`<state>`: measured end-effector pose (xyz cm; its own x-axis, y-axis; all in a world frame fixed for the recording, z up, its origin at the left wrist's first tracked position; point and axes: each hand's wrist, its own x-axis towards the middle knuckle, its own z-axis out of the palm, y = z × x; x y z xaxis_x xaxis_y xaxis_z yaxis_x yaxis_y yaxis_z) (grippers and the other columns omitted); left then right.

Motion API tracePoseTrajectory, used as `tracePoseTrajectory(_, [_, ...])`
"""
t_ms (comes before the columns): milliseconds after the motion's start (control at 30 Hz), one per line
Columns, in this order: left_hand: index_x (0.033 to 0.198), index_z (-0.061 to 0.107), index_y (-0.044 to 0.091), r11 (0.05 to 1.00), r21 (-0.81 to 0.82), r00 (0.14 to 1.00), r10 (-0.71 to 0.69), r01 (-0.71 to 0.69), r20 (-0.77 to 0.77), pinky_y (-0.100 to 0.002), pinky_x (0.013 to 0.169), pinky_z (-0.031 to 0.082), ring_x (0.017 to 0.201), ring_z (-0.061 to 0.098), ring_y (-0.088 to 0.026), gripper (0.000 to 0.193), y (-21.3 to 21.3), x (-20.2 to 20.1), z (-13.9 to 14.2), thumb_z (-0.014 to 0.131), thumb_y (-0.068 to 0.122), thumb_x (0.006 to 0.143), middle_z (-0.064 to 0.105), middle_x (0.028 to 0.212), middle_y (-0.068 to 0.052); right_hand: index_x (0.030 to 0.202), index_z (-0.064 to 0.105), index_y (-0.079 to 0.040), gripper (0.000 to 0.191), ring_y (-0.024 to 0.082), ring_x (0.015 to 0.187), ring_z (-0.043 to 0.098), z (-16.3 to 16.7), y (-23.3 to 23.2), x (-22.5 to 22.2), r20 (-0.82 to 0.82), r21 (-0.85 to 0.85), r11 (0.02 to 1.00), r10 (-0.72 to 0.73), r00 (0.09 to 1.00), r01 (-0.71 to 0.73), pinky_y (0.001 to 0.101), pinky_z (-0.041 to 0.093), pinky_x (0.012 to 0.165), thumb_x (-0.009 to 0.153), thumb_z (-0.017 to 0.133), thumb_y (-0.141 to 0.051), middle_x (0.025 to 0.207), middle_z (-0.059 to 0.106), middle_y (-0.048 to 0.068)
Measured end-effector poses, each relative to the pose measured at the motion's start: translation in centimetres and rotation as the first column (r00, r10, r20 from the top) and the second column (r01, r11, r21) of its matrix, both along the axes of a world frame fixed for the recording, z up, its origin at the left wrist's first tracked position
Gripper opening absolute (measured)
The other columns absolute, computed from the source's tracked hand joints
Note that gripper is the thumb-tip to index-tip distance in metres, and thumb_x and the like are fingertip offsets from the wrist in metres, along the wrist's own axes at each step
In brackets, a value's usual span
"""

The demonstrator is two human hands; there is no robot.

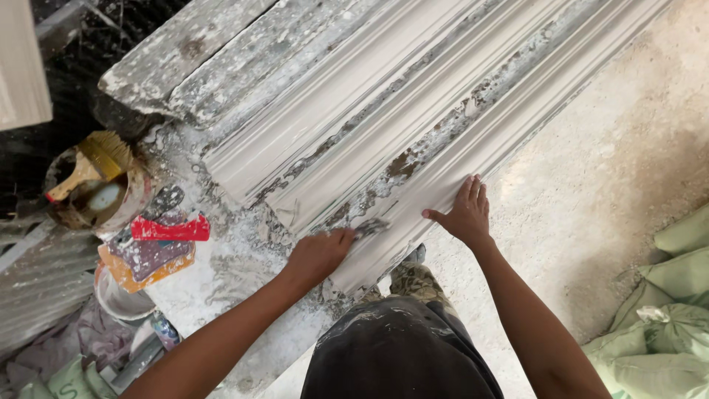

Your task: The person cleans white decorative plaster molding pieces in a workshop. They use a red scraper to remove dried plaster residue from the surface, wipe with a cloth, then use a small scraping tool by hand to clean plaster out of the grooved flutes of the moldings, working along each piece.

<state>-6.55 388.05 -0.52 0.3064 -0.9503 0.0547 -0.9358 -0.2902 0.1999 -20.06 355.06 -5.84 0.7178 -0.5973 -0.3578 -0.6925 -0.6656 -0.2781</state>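
Nearest us is our dark shirt (399,355) at six o'clock. Our left hand (319,253) grips a small plaster-caked tool (371,227) against the white moulding (413,111) running toward one o'clock; our right hand (464,212) lies flat, open, on its edge.

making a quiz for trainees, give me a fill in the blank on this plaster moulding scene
1. The left hand presses a small ____ against the moulding.
2. The right hand lies ____ on the moulding, fingers spread.
3. The brush stands in a ____ on the left.
4. The scraper by the bucket has a ____ handle.

Missing words: tool; flat; bucket; red
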Motion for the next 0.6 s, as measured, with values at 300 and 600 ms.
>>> tracePoseTrajectory(300, [0.120, 0.061, 0.001, 0.999, -0.047, 1.000, 0.012, -0.012, 0.001, -0.041, 0.049, 0.059, 0.067, 0.074, -0.028, 0.028, -13.9, 1.5, -3.9, 0.057, 0.015, 0.096, 0.073, 0.098, -0.014, 0.156, 0.004, 0.013, 0.152, 0.047, 0.155, -0.003, -1.6, -0.7, 0.1, -0.067, -0.012, 1.000, 0.027, 0.997, -0.028, 0.0536, 0.008, 0.126, 0.064, 0.073, -0.085, 0.164, 0.003, 0.037])
tracePoseTrajectory(600, [0.116, 0.063, 0.001, 1.000, -0.031, 1.000, 0.000, 0.000, 0.001, -0.043, 0.054, 0.059, 0.073, 0.074, -0.030, 0.027, -23.1, 3.1, -2.6, 0.060, 0.013, 0.091, 0.073, 0.098, -0.014, 0.156, 0.036, -0.005, 0.094, 0.042, 0.158, 0.017, -2.7, -8.3, -2.3, -0.041, 0.019, 0.981, 0.196, 0.980, -0.196, 0.0592, 0.018, 0.130, 0.090, 0.064, -0.065, 0.164, 0.031, 0.024])
